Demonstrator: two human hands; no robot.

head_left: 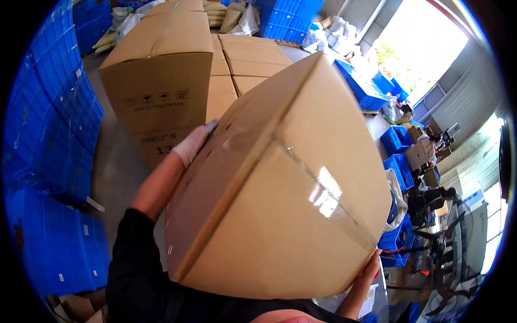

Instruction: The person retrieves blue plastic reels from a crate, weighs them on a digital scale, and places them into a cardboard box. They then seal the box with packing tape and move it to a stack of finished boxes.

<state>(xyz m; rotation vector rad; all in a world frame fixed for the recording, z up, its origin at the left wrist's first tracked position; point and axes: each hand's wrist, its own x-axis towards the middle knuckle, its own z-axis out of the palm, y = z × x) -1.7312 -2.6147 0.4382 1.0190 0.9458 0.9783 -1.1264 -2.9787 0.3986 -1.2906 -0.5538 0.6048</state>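
A large cardboard box (280, 231), taped along its top seam, is held up tilted against my body between both hands. My left hand (193, 145), in a pale glove with a grey fingertip, presses flat along its left side. Around the lower right edge my right hand (369, 269) grips it, though most of those fingers are hidden behind the cardboard. Just beyond the held box stands a stack of similar cartons (161, 81) with dark printed marks. More closed cartons (253, 56) sit side by side to the right of that stack.
Tall stacks of blue plastic crates (48, 124) line the left side. On the right are blue bins (398, 139), a black standing fan (439, 242) and clutter. Sacks (229, 19) lie at the back, and a bright doorway (425, 43) opens at the far right.
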